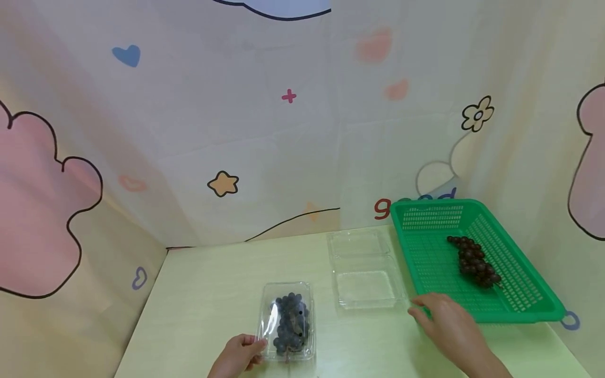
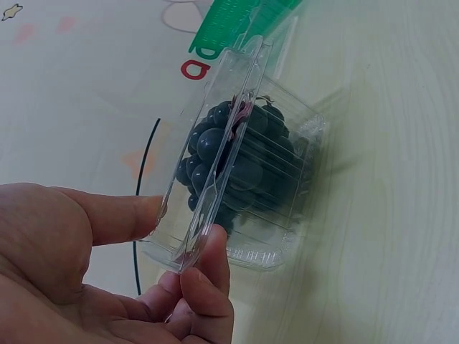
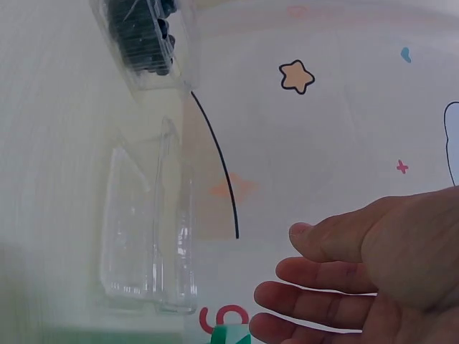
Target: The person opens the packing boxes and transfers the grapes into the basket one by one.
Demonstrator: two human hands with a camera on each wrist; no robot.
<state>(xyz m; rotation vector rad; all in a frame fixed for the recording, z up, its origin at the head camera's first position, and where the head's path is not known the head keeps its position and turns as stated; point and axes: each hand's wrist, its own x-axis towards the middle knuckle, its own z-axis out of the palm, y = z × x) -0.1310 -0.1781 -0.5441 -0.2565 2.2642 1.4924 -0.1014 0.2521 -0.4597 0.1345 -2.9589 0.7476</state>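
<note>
At a pale table (image 1: 198,294), the left hand (image 1: 240,353) pinches a clear, glare-streaked box (image 1: 269,296) of dark grapes (image 1: 290,328); right hand (image 1: 443,323) spread, forearm (image 1: 483,362) cropped.

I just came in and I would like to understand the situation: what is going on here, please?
A person's left hand pinches the edge of a clear container with dark grapes inside; its lid appears closed. The right hand holds nothing and is near the green basket, where a reddish bunch lies. Left of the basket, an open clear container sits on the table without grapes.
</note>
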